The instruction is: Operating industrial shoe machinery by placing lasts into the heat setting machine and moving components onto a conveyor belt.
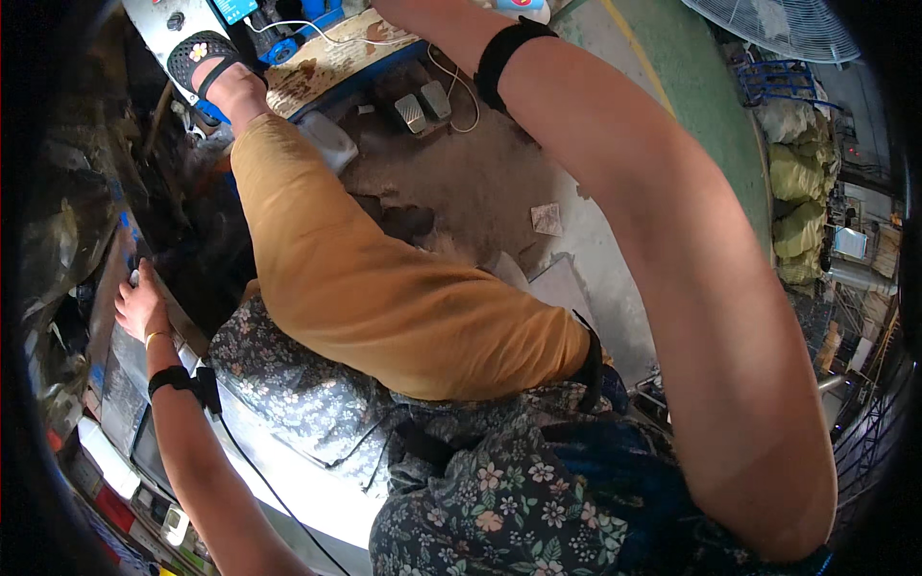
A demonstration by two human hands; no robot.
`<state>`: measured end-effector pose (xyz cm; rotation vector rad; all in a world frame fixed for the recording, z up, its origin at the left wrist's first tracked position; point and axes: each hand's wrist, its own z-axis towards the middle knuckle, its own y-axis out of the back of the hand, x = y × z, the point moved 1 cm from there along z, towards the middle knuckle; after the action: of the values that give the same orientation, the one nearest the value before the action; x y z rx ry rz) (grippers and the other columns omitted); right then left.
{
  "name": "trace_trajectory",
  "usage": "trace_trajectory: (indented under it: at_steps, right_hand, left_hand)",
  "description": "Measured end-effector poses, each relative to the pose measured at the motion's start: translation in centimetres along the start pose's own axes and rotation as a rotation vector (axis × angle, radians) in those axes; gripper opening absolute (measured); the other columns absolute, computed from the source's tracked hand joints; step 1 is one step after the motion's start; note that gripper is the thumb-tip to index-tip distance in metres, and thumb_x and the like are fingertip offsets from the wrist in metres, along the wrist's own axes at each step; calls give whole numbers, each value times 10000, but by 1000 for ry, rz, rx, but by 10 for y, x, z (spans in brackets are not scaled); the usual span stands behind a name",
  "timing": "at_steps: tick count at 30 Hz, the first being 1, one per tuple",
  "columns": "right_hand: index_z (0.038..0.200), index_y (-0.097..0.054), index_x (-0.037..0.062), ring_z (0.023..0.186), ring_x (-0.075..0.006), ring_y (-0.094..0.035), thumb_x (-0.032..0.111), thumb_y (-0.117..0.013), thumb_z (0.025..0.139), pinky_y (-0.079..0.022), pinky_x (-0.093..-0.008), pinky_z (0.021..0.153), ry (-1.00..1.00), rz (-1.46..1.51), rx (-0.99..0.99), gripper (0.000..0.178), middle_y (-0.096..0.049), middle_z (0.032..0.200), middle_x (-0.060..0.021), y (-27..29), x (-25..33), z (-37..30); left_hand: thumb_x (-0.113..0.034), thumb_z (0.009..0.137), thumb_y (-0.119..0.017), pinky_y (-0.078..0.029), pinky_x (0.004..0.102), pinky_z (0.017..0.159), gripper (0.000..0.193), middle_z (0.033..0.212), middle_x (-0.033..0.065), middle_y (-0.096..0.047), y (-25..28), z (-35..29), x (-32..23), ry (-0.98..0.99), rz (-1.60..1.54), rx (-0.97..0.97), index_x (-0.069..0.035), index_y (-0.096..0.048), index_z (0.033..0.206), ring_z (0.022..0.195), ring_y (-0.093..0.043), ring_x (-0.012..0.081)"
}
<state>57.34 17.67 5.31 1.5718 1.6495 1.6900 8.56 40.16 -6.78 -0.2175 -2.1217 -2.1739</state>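
Low at the left, my left hand (pixel 142 305) is at a worn, narrow ledge (pixel 113 317). Its fingers are bent around a small whitish piece too small to name. A black band with a dark clip and cable (pixel 200 387) circles that wrist. My right forearm (pixel 663 202) crosses the right side and reaches up past the top edge, with a black band (pixel 509 58) on it. The right hand itself lies outside the picture. Near where that arm leaves the view is a stained wooden worktop (pixel 336 72) with a white cable (pixel 327 36) on it.
My leg in mustard trousers (pixel 355 269) stretches across the middle, its foot in a black clog (pixel 200 62) by a metal panel (pixel 158 24). Two grey foot pedals (pixel 411 113) stand under the worktop. A large fan (pixel 783 24) and green sacks (pixel 799 206) are at the right.
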Motion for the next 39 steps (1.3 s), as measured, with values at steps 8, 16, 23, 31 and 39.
trace_trajectory:
  at_steps: [8,16,23,31,39]
  right_hand:
    - [1007,-679,-54,1003,-379,-650,214,-521,883,-520,-434,849,-2,-10,-11,335,-660,1080,-251,-13,6,8]
    - [1023,-687,-35,947,-344,-668,231,-592,874,-546,-415,766,532,-916,191,319,-692,1018,-185,-30,14,35]
    - [1029,-685,-14,922,-301,-671,285,-658,844,-534,-408,771,175,-425,159,353,-682,1017,-188,-24,14,28]
    - [879,-723,16,906,-398,-655,255,-629,727,-520,-447,820,207,-95,-120,299,-666,989,-259,-28,-18,26]
    - [971,-704,0,1010,-390,-631,283,-571,774,-497,-446,882,178,-122,-158,369,-661,1065,-235,-19,-23,20]
  left_hand:
    - [-767,823,-388,-220,458,1134,861,1492,140,-364,-7,12,0,15,26,23,-148,-434,1421,1371,-299,376]
    - [-759,834,-375,-212,449,1141,850,1488,156,-365,-17,27,-5,1,53,2,-150,-423,1426,1375,-294,384]
    - [-753,840,-374,-203,434,1149,834,1495,163,-352,-9,11,-9,15,67,11,-162,-419,1427,1385,-281,382]
    - [-648,856,-482,-290,459,1102,710,1327,231,-515,8,-12,-7,-95,49,-205,-59,-593,1236,1288,-406,397]
    - [-373,869,-648,-262,442,1139,518,1359,273,-459,50,-105,-72,-797,-303,-360,-22,-567,1241,1345,-347,391]
